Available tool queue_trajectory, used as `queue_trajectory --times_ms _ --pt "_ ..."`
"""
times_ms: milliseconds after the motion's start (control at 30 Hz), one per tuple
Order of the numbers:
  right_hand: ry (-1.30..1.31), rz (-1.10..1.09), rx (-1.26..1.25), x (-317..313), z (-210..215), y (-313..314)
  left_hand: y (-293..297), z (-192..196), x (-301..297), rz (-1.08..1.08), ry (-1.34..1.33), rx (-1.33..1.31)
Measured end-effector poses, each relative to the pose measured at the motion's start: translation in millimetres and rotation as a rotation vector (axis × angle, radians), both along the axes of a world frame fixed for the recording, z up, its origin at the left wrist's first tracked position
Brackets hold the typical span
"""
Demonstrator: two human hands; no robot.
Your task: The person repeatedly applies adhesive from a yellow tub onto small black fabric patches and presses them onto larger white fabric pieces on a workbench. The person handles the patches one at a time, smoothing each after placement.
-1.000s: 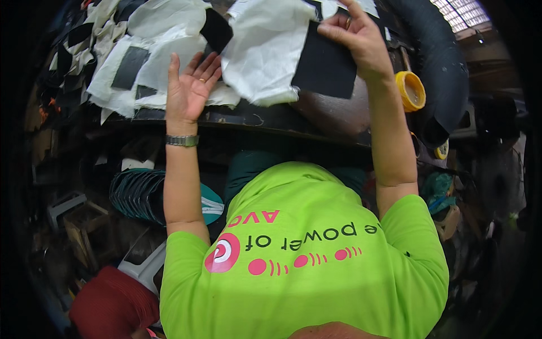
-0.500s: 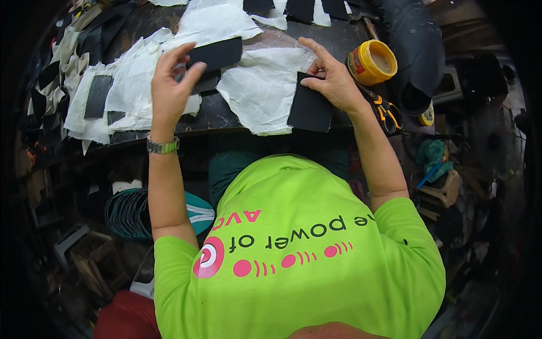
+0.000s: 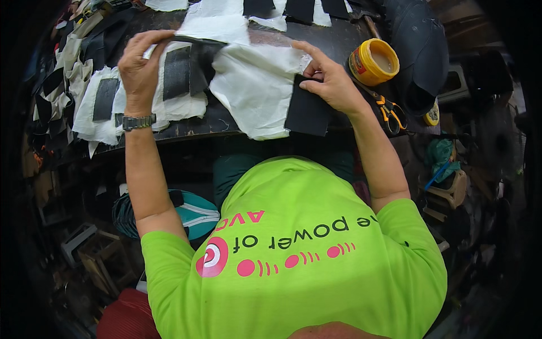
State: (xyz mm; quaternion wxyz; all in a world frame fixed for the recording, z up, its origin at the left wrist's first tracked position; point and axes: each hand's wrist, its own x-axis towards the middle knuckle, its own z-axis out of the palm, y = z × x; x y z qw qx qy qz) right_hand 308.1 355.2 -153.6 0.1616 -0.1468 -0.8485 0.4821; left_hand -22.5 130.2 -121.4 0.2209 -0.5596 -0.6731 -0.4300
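Note:
My left hand [image 3: 140, 69] is closed on the far edge of a black fabric piece [image 3: 206, 61], which it holds raised and tilted. That piece meets the left side of a white cloth [image 3: 248, 93]; I cannot tell if the two are joined. My right hand [image 3: 326, 82] pinches the top of another black fabric piece [image 3: 307, 107] at the cloth's right side, thumb on top and fingertips partly hidden. The white cloth stretches between both hands, its lower edge near the table's front. Beneath my left hand lie white cloths with dark patches [image 3: 176, 72] on them.
An open yellow jar [image 3: 377, 61] of pale paste stands beyond my right hand, by orange-handled scissors [image 3: 390, 112]. A large black roll [image 3: 416, 62] lies at the right. Fabric scraps [image 3: 73, 68] heap at the left on the dark table [image 3: 186, 129]. More black-patched cloths [image 3: 299, 10] lie at the back.
My left hand has moved left and taken hold of the black piece, lifting its far edge. Both the piece and the white cloth have shifted slightly left. My right hand keeps its grip.

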Motion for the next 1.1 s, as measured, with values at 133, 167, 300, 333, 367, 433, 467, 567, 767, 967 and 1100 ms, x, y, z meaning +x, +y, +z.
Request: queue_trajectory --times_ms 133,167,300,333,367,433,467,567,767,967,1100 --pt "-0.116 -0.043 0.079 1.7 2.1 -1.5 -19.3 31.3 -35.6 0.215 -0.066 0.167" --pt "-0.144 -0.060 0.081 2.0 3.6 -3.6 -26.9 43.7 -44.9 0.221 0.108 0.215" --pt "-0.096 -0.193 0.465 6.4 15.0 -15.4 -44.1 52.5 -47.4 0.318 0.407 0.012" --pt "0.002 -0.197 0.659 8.1 19.2 -16.2 -42.5 48.6 -45.0 0.302 0.395 -0.106" --pt "0.083 -0.227 0.653 12.8 24.6 -13.2 -42.8 38.2 -37.0 0.342 0.436 -0.335" --pt "0.191 -0.250 0.616 27.9 35.8 -3.5 -39.8 15.7 -19.3 0.364 0.315 -0.641" --pt "0.197 -0.341 0.708 38.5 44.0 10.1 -37.8 8.4 -11.7 0.363 0.226 -0.622" --pt "0.007 -0.526 1.042 73.0 59.2 51.8 -24.1 -4.1 16.4 0.253 -0.023 -0.369" --pt "-0.600 -0.452 1.214 68.7 62.1 78.9 33.1 -39.6 133.2 -0.304 -0.182 -0.383" --pt "-0.222 -0.711 1.188 82.2 77.4 58.3 68.1 -60.0 156.9 -0.213 0.077 -0.559" --pt "-0.348 -0.506 1.075 91.5 78.4 19.6 68.8 -67.7 155.2 -0.173 0.140 -0.594"
